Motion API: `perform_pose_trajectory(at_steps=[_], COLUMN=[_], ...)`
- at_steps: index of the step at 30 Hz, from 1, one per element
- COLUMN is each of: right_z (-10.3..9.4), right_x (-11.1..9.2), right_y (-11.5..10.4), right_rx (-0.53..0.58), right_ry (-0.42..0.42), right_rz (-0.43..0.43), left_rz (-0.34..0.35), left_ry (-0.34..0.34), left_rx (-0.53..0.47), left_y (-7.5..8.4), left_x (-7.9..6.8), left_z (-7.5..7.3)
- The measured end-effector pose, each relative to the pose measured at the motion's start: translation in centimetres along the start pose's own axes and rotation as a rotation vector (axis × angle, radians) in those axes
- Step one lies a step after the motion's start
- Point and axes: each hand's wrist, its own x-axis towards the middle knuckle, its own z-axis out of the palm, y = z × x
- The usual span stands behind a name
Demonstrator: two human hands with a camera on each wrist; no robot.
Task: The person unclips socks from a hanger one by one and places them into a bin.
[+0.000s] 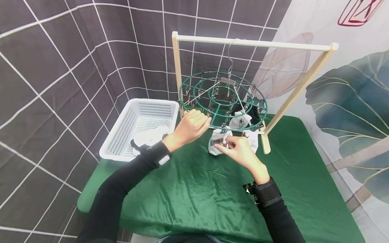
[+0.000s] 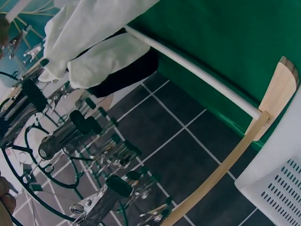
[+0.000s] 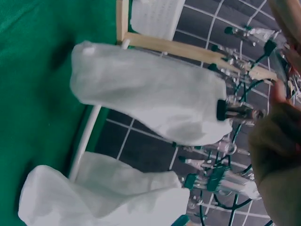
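A round green drying hanger (image 1: 212,123) with metal clips hangs from a wooden stand. My left hand (image 1: 194,126) grips its near-left rim, fingers curled; only fingertips (image 2: 7,197) show in the left wrist view. Below the near rim, my right hand (image 1: 238,150) pinches a metal clip (image 1: 217,141) with green tips between thumb and index finger. A white sock (image 1: 214,150) hangs behind that clip. In the right wrist view, a clip (image 3: 237,111) bites the end of a white sock (image 3: 150,89), close to my right hand (image 3: 275,150). Another white sock (image 3: 108,197) hangs beside it.
A white perforated basket (image 1: 117,135) stands left of the stand, with a white and dark cloth item (image 1: 150,136) inside. The stand's right post (image 1: 301,87) rises beyond my right hand. A black item (image 1: 255,116) hangs at the hanger's far right. Green cloth (image 1: 194,192) covers the table.
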Motion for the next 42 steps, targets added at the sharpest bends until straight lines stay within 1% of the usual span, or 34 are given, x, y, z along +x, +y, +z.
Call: perform_pose_trajectory(at_steps=[2, 4, 6, 8, 10, 12, 14, 16, 20, 25, 27, 29, 31, 33, 34, 37, 38, 39, 40, 41, 42], right_z=[-0.5, -1.0, -1.4, -1.7, -1.7, -1.5, -1.2, -1.0, -0.5, -0.2, -0.1, 0.0, 0.1, 0.2, 0.3, 0.4, 0.5, 0.5, 0.6, 0.6, 0.6], right_x=[0.3, 0.8, 1.3, 1.7, 2.1, 2.6, 3.0, 3.3, 3.7, 3.8, 3.8, 3.8, 3.8, 3.9, 3.9, 3.8, 3.7, 3.7, 3.6, 3.6, 3.6], right_y=[0.3, 0.6, 0.9, 0.9, 0.9, 0.9, 0.9, 1.0, 1.0, 0.8, 0.7, 0.7, 0.7, 0.6, 0.6, 0.7, 0.8, 0.8, 0.9, 1.0, 1.0], right_rx=[-0.019, -0.059, -0.093, -0.106, -0.083, -0.037, -0.012, -0.007, -0.062, -0.118, -0.135, -0.142, -0.14, -0.129, -0.12, -0.106, -0.103, -0.1, -0.099, -0.098, -0.097], right_ry=[-0.061, -0.095, -0.099, -0.085, -0.08, -0.084, -0.081, -0.064, -0.007, 0.029, 0.041, 0.048, 0.045, 0.034, 0.024, 0.019, 0.025, 0.032, 0.041, 0.052, 0.061], right_rz=[0.045, 0.108, 0.166, 0.2, 0.229, 0.247, 0.243, 0.212, 0.141, 0.138, 0.134, 0.132, 0.13, 0.138, 0.148, 0.163, 0.163, 0.159, 0.155, 0.149, 0.145], left_rz=[-0.011, -0.024, -0.037, -0.046, -0.056, -0.068, -0.078, -0.086, -0.089, -0.096, -0.118, -0.168, -0.258, -0.386, -0.464, -0.753, -0.866, -0.977, -1.093, -1.21, -1.322], left_ry=[0.021, 0.04, 0.056, 0.068, 0.072, 0.072, 0.074, 0.075, 0.073, 0.07, 0.103, 0.184, 0.303, 0.455, 0.526, 0.684, 0.727, 0.765, 0.792, 0.799, 0.782], left_rx=[-0.003, -0.012, -0.019, -0.027, -0.03, -0.035, -0.04, -0.047, -0.064, -0.075, -0.097, -0.155, -0.23, -0.302, -0.335, -0.442, -0.499, -0.579, -0.664, -0.731, -0.789], left_y=[0.1, 0.2, 0.3, 0.5, 0.6, 0.7, 0.9, 0.9, 1.1, 1.1, 1.0, 1.1, 1.3, 1.5, 1.7, 2.3, 2.5, 2.7, 2.8, 2.9, 3.1], left_x=[0.3, 0.5, 0.7, 0.8, 0.8, 0.8, 0.8, 0.8, 0.7, 0.4, 0.1, -0.4, -0.9, -1.3, -1.4, -1.8, -2.0, -2.1, -2.4, -2.7, -3.0], left_z=[-0.1, -0.2, -0.4, -0.5, -0.6, -0.7, -0.6, -0.5, -0.5, -0.4, -0.2, 0.1, 0.6, 1.0, 1.2, 1.7, 1.8, 2.0, 2.3, 2.5, 2.8])
